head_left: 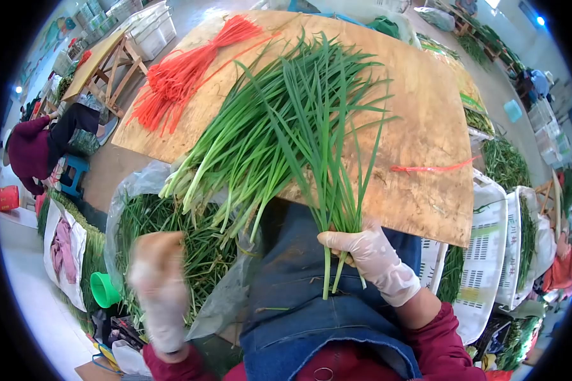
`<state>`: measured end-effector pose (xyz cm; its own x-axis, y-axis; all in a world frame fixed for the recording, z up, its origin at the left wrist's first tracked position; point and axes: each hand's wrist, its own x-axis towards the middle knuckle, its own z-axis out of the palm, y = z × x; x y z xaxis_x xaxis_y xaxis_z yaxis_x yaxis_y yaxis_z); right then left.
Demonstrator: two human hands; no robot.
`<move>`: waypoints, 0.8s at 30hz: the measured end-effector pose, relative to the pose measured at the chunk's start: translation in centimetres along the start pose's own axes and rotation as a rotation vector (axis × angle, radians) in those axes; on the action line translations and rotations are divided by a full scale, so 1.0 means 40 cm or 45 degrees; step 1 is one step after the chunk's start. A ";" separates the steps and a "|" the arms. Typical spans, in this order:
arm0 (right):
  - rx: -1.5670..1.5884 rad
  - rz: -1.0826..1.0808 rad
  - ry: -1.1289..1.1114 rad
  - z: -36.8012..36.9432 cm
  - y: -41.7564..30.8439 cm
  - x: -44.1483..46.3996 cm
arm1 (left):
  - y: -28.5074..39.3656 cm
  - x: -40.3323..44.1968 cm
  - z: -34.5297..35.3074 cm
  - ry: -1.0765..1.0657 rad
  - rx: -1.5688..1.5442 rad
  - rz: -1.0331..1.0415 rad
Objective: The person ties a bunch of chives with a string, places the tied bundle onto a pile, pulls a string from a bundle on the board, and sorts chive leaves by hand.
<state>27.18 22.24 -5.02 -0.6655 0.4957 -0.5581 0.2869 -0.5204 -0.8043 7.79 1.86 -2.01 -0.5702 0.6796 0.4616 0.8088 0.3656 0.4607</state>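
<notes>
My right hand (374,259), in a thin whitish glove, is closed around a small bunch of garlic chives (330,184) near their cut ends. Their leaves fan up over the board. A large loose pile of garlic chives (254,127) lies on the wooden board (419,114), pale stalk ends hanging over its near edge. My left hand (159,263), also gloved, is smeared by motion above a clear plastic bag (219,305) holding loose green leaves (197,254). Its fingers cannot be made out.
Red plastic ties (184,73) lie in a bundle on the board's far left, and a single red tie (432,168) on its right. White crates (480,254) with greens stand at right. A green cup (105,290) is at lower left. Another person (35,146) sits at far left.
</notes>
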 end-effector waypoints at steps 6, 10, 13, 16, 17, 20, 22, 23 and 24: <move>0.044 -0.124 0.068 0.014 0.008 -0.016 | 0.194 0.073 0.192 -0.289 -0.641 0.221; 0.124 -0.197 0.122 0.005 0.012 -0.011 | 0.180 0.029 0.224 -0.349 -0.707 0.116; 0.121 -0.151 0.073 -0.011 0.032 0.004 | 0.138 -0.009 0.248 -0.446 -0.844 -0.196; 0.081 -0.120 0.073 -0.001 0.048 0.000 | 0.155 0.014 0.257 -0.550 -0.877 -0.357; 0.054 -0.156 0.079 0.003 0.046 -0.004 | 0.178 0.035 0.250 -0.642 -0.971 -0.489; 0.008 -0.233 0.106 0.008 0.059 -0.015 | 0.233 0.097 0.253 -0.971 -1.418 -0.839; 0.043 -0.242 0.101 0.016 0.047 -0.030 | 0.221 0.103 0.297 -0.997 -1.758 -0.858; 0.060 -0.244 0.094 0.020 0.039 -0.040 | 0.218 0.107 0.312 -1.002 -1.929 -0.868; 0.079 -0.207 0.075 0.018 0.027 -0.045 | 0.225 0.126 0.319 -0.902 -1.950 -0.744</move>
<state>28.18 20.29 -4.73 -0.6577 0.6154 -0.4344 0.1349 -0.4711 -0.8717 14.04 16.71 -5.20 -0.2065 0.9587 -0.1958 -0.5342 0.0572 0.8434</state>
